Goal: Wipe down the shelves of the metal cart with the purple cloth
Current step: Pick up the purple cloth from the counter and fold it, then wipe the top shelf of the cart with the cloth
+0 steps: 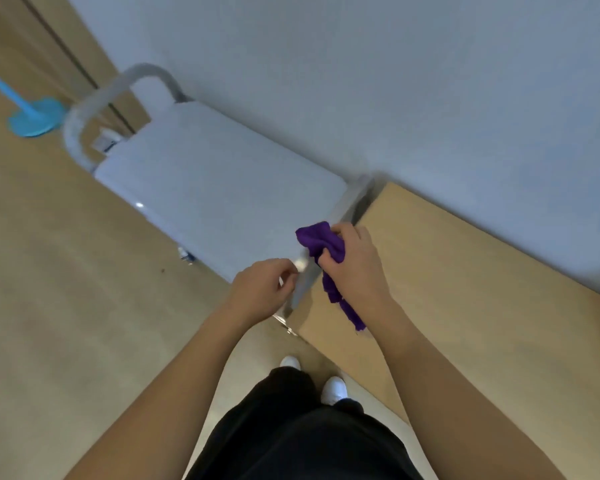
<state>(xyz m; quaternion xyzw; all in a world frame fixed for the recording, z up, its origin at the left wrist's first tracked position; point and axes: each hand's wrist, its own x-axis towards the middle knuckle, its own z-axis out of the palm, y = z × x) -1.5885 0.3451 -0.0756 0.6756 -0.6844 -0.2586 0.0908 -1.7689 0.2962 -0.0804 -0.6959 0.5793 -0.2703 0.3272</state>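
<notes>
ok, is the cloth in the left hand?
No, the right hand grips the cloth by the cart's near corner; the left hand holds no cloth.

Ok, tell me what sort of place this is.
Likely a plain indoor room, perhaps a utility or work space: a metal cart stands by a bare pale wall on a wood-look floor, beside a light wooden top. The right hand grips a purple cloth.
</notes>
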